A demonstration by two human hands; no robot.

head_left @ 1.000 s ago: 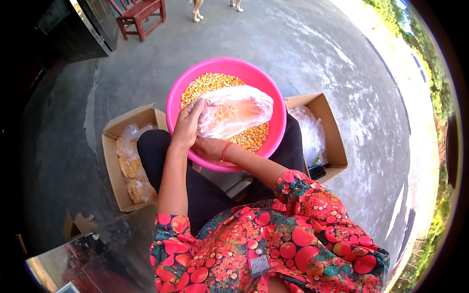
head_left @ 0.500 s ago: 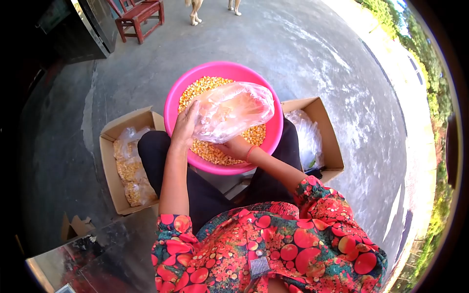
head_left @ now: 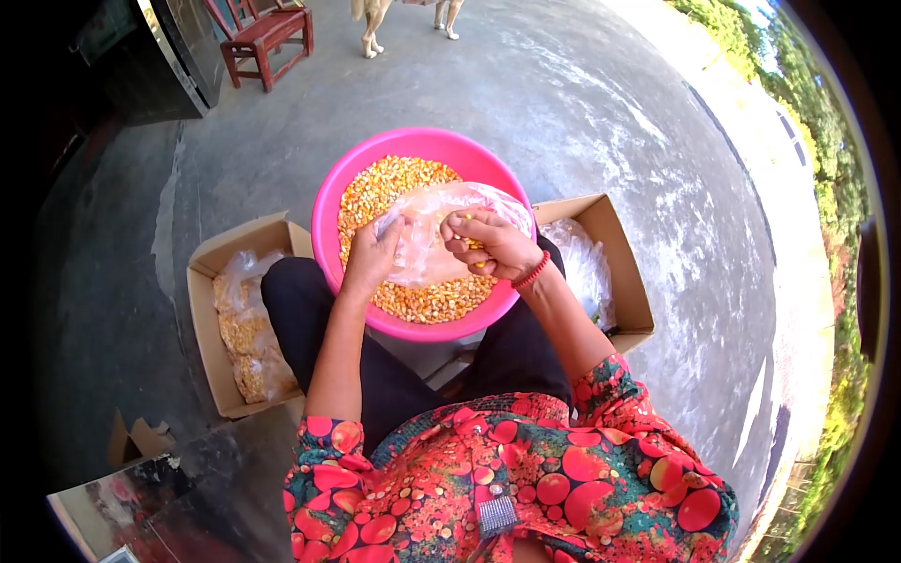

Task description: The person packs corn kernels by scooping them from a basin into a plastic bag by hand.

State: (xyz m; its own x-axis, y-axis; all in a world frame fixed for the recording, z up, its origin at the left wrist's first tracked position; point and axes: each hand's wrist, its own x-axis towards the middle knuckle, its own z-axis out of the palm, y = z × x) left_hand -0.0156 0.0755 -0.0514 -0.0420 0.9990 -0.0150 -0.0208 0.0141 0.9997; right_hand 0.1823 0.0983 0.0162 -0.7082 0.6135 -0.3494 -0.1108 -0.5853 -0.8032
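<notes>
A pink basin [head_left: 330, 202] of loose corn kernels [head_left: 394, 184] sits between my knees. Over the kernels lies a clear plastic bag [head_left: 427, 251], its left edge pinched in my left hand [head_left: 376, 251]. My right hand [head_left: 495, 246] is closed around a handful of corn kernels above the bag's right part, and some yellow kernels show between the fingers. A red beaded bracelet [head_left: 533, 270] circles my right wrist. How much corn the bag holds, I cannot tell.
By my left knee a cardboard box [head_left: 208, 347] holds bags of corn [head_left: 251, 340]. Another cardboard box [head_left: 631, 281] at my right contains clear plastic bags [head_left: 580, 263]. A red wooden chair [head_left: 267, 42] and a dog [head_left: 374, 23] are on the concrete floor ahead.
My right hand has risen out of the kernels with a handful and is now above the bag. The bag has come down and lies flatter, still in my left hand.
</notes>
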